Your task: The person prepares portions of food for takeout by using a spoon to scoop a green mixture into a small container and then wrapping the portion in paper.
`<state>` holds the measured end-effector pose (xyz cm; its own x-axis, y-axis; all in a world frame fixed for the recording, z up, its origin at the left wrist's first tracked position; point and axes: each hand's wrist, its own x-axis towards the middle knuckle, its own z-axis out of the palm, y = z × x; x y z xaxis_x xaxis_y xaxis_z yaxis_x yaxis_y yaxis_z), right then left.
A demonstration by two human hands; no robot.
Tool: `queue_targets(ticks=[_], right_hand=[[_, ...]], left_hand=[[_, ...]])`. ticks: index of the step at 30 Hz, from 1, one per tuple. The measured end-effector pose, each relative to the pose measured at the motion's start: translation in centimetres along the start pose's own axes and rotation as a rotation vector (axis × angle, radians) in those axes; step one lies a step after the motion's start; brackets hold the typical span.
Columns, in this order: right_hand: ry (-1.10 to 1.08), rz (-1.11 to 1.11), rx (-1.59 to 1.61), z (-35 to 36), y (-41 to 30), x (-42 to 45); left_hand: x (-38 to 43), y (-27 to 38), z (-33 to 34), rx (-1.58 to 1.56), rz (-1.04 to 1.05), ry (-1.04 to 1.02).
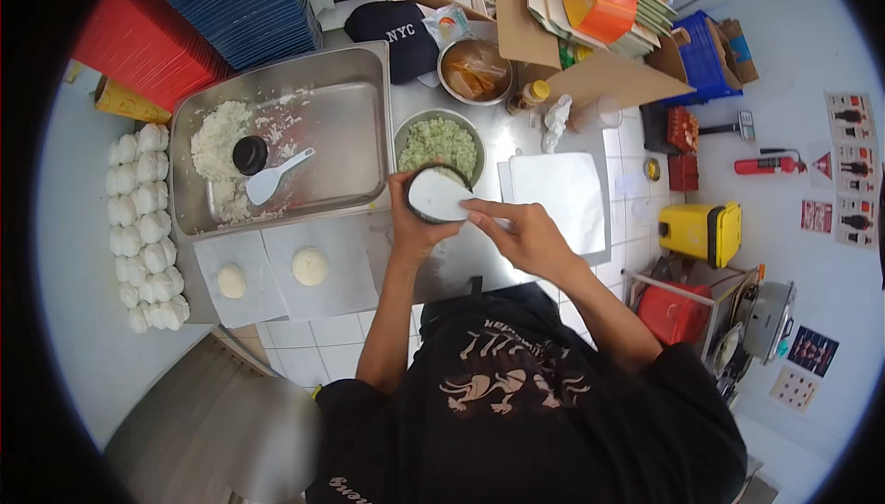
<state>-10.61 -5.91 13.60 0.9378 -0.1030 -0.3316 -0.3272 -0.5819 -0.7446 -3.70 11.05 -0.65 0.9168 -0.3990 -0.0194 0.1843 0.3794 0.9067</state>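
Note:
My left hand (413, 227) is wrapped around a round black mold (416, 212). In my right hand (529, 234) is a white rice paddle (439, 194), its blade lying over the mold's opening. Just beyond them stands a steel bowl (482, 151) of green-tinted rice (440, 144). The large steel tray (346, 130) at the left holds white rice (220, 141), a black round press (249, 155) and a second white paddle (266, 184). Two round rice patties, one smaller (231, 280) and one larger (310, 266), lie on paper sheets near the front edge.
Wrapped white bundles (153, 227) line the left end. White paper sheets (556, 193) lie at the right. Behind are a dark cap (387, 34), a steel bowl with packets (477, 72), a yellow-capped jar (529, 97), a cardboard box (529, 27) and stacked blue trays or boxes (242, 6).

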Motion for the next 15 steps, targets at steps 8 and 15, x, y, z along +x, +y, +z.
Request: queue_targets(ticks=[8, 15], right_hand=[[0.043, -0.014, -0.363, 1.6, 8.9, 10.1], [0.372, -0.181, -0.17, 2.8, 8.7, 5.4]], left_hand=[[-3.7, -0.8, -0.5, 0.3, -0.042, 0.071], [-8.4, -7.8, 1.0, 0.57, -0.213, 0.24]])
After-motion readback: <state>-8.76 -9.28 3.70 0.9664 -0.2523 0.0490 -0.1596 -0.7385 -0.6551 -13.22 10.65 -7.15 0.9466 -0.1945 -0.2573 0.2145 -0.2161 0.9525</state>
